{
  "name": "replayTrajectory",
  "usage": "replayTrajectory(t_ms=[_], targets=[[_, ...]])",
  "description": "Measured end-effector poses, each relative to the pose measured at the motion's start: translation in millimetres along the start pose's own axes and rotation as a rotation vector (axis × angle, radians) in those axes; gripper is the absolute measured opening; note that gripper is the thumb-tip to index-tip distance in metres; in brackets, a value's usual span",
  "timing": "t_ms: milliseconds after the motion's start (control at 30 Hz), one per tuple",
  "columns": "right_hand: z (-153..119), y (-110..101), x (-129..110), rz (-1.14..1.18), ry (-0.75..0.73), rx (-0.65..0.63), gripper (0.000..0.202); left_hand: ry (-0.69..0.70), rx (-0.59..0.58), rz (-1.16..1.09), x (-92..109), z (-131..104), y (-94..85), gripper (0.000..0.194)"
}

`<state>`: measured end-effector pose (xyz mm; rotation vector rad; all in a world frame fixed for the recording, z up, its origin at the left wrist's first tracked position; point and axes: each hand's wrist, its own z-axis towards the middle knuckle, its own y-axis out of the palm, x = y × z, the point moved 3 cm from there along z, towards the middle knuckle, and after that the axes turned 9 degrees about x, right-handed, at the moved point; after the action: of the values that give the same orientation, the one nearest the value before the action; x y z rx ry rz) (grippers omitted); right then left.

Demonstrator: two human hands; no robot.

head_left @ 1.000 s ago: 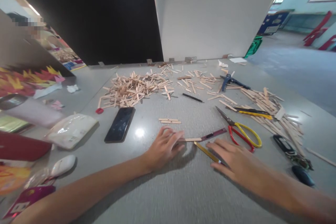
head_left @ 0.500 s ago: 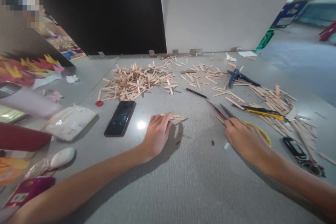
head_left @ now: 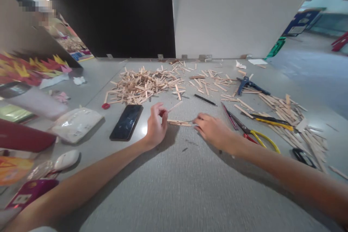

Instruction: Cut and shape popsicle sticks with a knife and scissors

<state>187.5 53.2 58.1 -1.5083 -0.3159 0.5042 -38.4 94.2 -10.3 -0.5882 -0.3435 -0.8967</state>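
Grey surface (head_left: 176, 188) carries, toward the back, a heap of wooden sticks (head_left: 144, 87). Nearer, the right hand (head_left: 213, 131) is low, and I cannot tell whether its grip holds anything; the left hand (head_left: 157, 127) has its grip pinched together. Two flat sticks (head_left: 179, 122) lie side by side between the hands; from the left pinch juts one thin stick (head_left: 175, 106), pointing away to the right.

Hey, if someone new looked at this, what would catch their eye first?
Probably the big heap of wooden sticks in front of the black panel. Next might come the scissors with red and yellow handles, right of the right hand, and the dark phone, left of the left hand.
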Motion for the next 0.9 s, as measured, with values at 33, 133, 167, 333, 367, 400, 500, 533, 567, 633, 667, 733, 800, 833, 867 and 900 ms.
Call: replayTrajectory(t_ms=[33,133,167,333,367,400,500,533,567,633,667,733,800,833,867,900], targets=[[13.5,1.7,-6.2,0.032,-0.025,-0.019,0.020,-0.006,0.020,-0.012,-0.2,-0.5,-0.4,0.018],[42.2,8.5,-17.3,0.072,-0.027,-0.054,0.013,-0.032,0.064,-0.042,-1.7,-1.3,-0.7,0.021],[47.5,11.1,-18.3,0.077,-0.017,-0.066,0.013,-0.044,0.073,-0.052,-2.6,-1.4,-0.4,0.022],[55.2,18.4,-8.8,0.087,0.038,-0.136,0.022,-0.116,0.083,-0.129,-7.2,-2.0,1.8,0.028],[55.2,18.3,-6.3,0.091,0.045,-0.153,0.023,-0.136,0.081,-0.148,-7.7,-1.9,2.1,0.028],[54.9,17.9,-4.3,0.096,0.051,-0.171,0.025,-0.158,0.081,-0.166,-7.9,-1.5,2.3,0.028],[51.7,16.0,-1.7,0.113,0.064,-0.202,0.025,-0.242,0.087,-0.225,-5.4,2.9,1.2,0.027],[49.8,15.6,-1.5,0.116,0.068,-0.201,0.024,-0.275,0.092,-0.249,-3.2,6.1,0.0,0.028],[47.6,15.4,-1.4,0.117,0.074,-0.194,0.023,-0.312,0.098,-0.274,-0.2,10.2,-1.9,0.028],[43.0,15.4,-0.4,0.108,0.086,-0.164,0.021,-0.396,0.113,-0.333,7.9,21.6,-7.7,0.030],[41.0,15.4,0.4,0.097,0.092,-0.140,0.020,-0.444,0.120,-0.366,12.8,28.5,-11.4,0.030],[37.6,14.4,0.7,0.062,0.096,-0.082,0.018,-0.549,0.128,-0.439,23.4,43.8,-18.7,0.027],[33.9,12.4,-4.1,0.025,0.075,-0.034,0.010,-0.670,0.133,-0.513,34.0,58.6,-22.5,0.026],[31.4,11.3,-10.0,0.014,0.044,-0.021,0.007,-0.734,0.134,-0.548,39.4,64.9,-21.8,0.027],[28.5,10.5,-18.7,0.011,-0.006,-0.013,0.010,-0.799,0.132,-0.582,44.8,70.3,-18.8,0.027],[24.9,10.0,-30.1,0.014,-0.071,-0.011,0.016,-0.864,0.125,-0.610,50.6,74.5,-13.4,0.026]])
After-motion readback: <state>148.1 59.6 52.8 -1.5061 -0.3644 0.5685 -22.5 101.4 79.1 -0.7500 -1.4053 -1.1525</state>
